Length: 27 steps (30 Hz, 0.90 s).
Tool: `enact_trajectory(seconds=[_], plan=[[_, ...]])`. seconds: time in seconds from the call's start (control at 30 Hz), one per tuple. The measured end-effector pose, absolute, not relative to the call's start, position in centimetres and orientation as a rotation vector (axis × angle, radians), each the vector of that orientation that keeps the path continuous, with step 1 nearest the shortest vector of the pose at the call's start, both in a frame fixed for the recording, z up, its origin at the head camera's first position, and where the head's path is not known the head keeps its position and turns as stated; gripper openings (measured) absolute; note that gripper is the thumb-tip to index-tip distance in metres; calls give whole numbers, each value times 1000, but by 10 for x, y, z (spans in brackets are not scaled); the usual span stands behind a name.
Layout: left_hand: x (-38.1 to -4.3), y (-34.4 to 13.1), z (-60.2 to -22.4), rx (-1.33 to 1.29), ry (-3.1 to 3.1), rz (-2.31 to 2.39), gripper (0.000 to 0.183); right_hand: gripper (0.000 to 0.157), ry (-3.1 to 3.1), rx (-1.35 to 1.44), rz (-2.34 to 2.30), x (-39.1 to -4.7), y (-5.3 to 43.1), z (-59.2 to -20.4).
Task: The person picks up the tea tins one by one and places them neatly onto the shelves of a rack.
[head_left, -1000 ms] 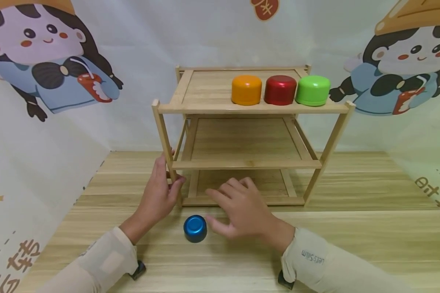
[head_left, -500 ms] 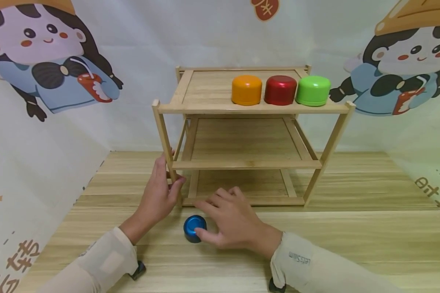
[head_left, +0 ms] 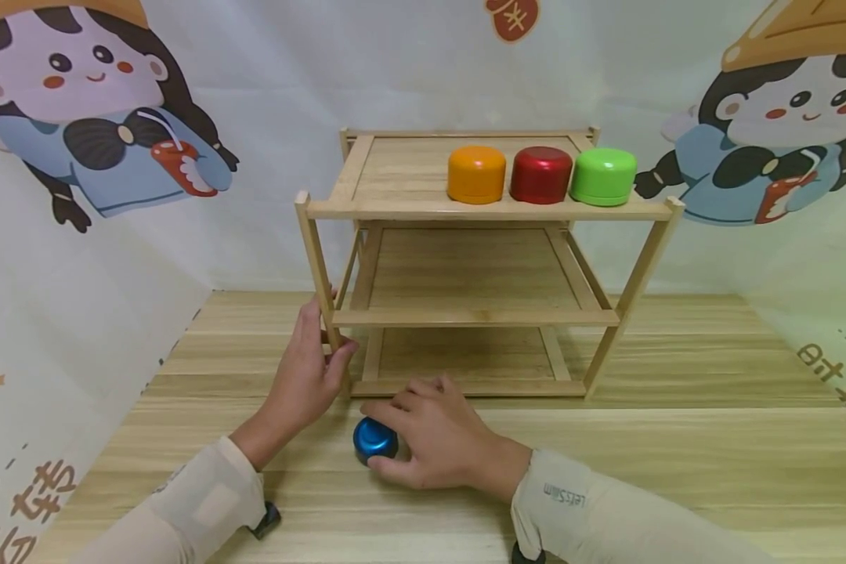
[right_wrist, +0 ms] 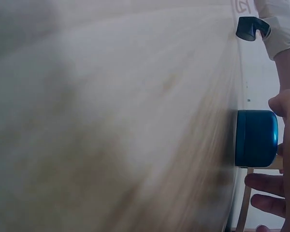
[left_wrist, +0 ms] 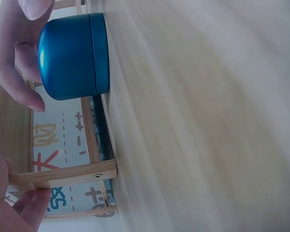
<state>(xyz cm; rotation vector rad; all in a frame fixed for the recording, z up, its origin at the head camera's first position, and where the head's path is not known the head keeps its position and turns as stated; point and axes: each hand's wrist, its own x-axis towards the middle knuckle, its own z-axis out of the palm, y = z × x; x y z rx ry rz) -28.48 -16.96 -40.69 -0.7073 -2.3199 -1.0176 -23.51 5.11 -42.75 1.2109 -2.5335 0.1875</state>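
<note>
A small blue metallic tin [head_left: 375, 440], round with a seam near its base, stands on the table in front of the wooden shelf [head_left: 475, 317]. My right hand [head_left: 440, 439] hovers over the tin, thumb toward its near side and index finger toward its far side. No firm grip on it shows in the wrist views. The same tin [left_wrist: 72, 57] fills the upper part of the left wrist view, with the right fingers [left_wrist: 12, 72] just above it. My left hand [head_left: 306, 368] grips the shelf's front left leg [left_wrist: 63, 175], thumb on the inner side.
Orange [head_left: 475, 175], red [head_left: 541, 175] and green [head_left: 604, 177] tins of similar shape stand in a row on the top shelf, toward its front right. Middle and bottom shelves lie below. A printed white cloth [head_left: 268, 157] hangs behind and at the sides.
My right hand has moved left and slightly nearer, from beside the blue tin to over it. The tin stays in place, and my left hand keeps its hold on the shelf leg.
</note>
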Motion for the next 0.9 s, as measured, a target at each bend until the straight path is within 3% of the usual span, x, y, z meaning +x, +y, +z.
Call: enact_trajectory(seconds=[0.9], plan=[[-284, -169, -406, -697, -2332, -1030, 77, 59, -2566, 1284, 43, -237, 42, -426]])
